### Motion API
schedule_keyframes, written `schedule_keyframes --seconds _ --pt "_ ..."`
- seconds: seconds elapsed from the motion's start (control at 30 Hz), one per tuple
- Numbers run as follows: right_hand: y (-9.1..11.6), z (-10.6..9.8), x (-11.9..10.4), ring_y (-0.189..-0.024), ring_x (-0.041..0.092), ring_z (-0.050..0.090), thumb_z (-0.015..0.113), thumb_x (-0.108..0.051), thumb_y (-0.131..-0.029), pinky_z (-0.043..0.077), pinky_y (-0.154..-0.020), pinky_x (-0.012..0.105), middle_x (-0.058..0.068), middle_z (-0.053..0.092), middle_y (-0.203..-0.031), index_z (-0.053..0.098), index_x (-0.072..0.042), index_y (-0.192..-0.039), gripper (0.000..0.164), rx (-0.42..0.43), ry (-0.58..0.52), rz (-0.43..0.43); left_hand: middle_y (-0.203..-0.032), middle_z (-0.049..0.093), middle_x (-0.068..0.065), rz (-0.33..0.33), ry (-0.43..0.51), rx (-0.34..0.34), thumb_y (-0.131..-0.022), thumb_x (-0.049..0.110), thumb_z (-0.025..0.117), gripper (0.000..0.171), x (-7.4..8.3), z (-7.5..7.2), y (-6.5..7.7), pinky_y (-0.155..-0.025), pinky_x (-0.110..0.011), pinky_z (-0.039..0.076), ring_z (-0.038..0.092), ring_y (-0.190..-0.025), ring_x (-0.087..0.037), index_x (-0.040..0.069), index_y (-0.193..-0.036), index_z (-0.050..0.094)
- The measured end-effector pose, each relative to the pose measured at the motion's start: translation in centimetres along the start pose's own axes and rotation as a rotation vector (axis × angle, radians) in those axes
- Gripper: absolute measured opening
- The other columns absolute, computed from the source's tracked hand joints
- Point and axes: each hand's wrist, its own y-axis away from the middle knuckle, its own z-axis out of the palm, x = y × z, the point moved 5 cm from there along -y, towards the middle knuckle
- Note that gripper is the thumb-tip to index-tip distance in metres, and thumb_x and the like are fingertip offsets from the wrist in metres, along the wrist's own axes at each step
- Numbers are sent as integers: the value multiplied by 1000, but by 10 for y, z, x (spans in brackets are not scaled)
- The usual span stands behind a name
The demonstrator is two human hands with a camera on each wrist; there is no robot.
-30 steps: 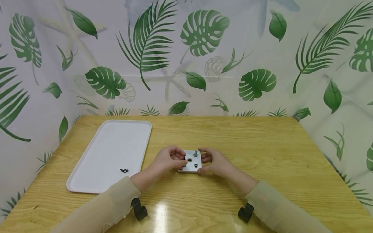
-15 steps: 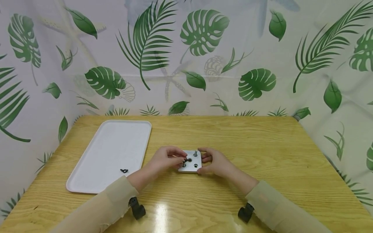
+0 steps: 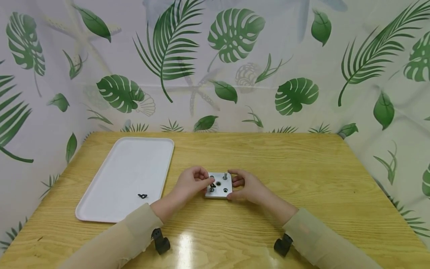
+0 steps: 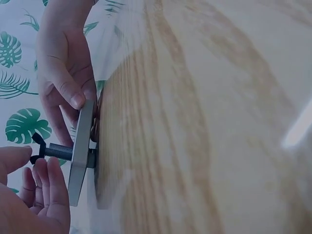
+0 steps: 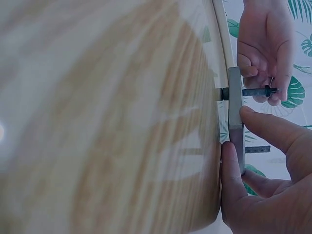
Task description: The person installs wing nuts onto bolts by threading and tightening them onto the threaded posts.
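A square silver metal plate (image 3: 219, 192) with round holes lies mid-table, two bolts standing up through it. On the near-left bolt (image 4: 61, 151) sits a black wing nut (image 4: 38, 139), out at the bolt's free end. My left hand (image 3: 190, 184) pinches this wing nut between thumb and fingertips. From the right, my right hand (image 3: 246, 186) grips the plate's edge, thumb (image 5: 265, 124) and fingers on opposite faces in the right wrist view. The far-right bolt (image 5: 257, 149) is bare. Bolt heads show under the plate in the wrist views.
To the left lies a white tray (image 3: 134, 160) with a second black wing nut (image 3: 142, 195) near its front right. The wooden table (image 3: 289, 157) meets a leaf-print cloth (image 3: 242, 74) behind.
My left fingers have shifted around the near-left bolt, and the wing nut now shows at a different angle. My right hand keeps its grip on the plate. The head view has tilted slightly.
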Motion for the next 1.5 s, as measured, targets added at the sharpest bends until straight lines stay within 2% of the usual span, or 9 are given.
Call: schedule_keyframes --seconds 0.3,0.5,0.63,0.87,1.1,1.27,1.37,1.5 --pt "2 0 -2 -120 32 66 90 -6 -84 54 -106 46 22 65 -133 48 1 -156 84 2 9 -7 -84 69 -4 16 -24 -4 -100 11 74 12 0 0 1 -68 -26 57 64 -68 -11 1 -97 69" --pt "0 0 -1 -122 33 65 90 -7 -85 54 -106 46 22 65 -134 47 0 -157 84 -7 0 -9 -95 68 -5 1 -16 -58 -88 7 86 25 2 1 3 -66 -25 57 65 -72 -10 -1 -105 68" --pt "-1 0 0 -122 33 65 90 -7 -85 54 -106 45 22 65 -135 47 0 -157 84 -9 -3 -7 -96 68 -6 27 -45 -75 -85 1 86 27 3 2 2 -67 -23 56 65 -76 -9 -1 -106 69" --pt "-3 0 2 -122 31 65 90 -7 -85 53 -108 47 21 65 -135 47 -1 -157 84 2 2 6 -102 77 -13 44 -34 -117 -91 -2 78 18 2 -1 -1 -72 -22 57 67 -78 -5 -6 -108 74" --pt "-3 0 2 -122 31 65 90 -7 -84 53 -107 46 21 65 -135 47 -1 -157 85 2 -5 8 -115 78 -18 3 64 -168 -100 -3 68 23 -3 -4 -2 -76 -23 59 69 -85 -5 -9 -121 72" --pt "-2 0 -1 -123 32 65 90 -7 -84 53 -107 45 22 64 -135 47 -1 -157 85 0 -9 5 -111 75 -14 -37 101 -137 -101 3 69 28 -4 -3 -1 -76 -24 60 68 -84 -8 -9 -126 68" --pt "-1 0 -2 -123 33 65 89 -7 -86 53 -107 45 22 64 -136 46 -1 -157 84 -7 4 4 -103 69 -7 -56 58 -101 -95 8 79 30 -3 -2 1 -75 -24 58 66 -83 -10 -3 -122 69" --pt "0 0 -1 -123 32 64 89 -7 -86 54 -106 45 22 64 -137 46 -1 -158 84 -11 6 10 -94 61 -2 -40 -18 -70 -89 8 85 30 -2 0 2 -70 -24 53 59 -79 -13 1 -113 69"
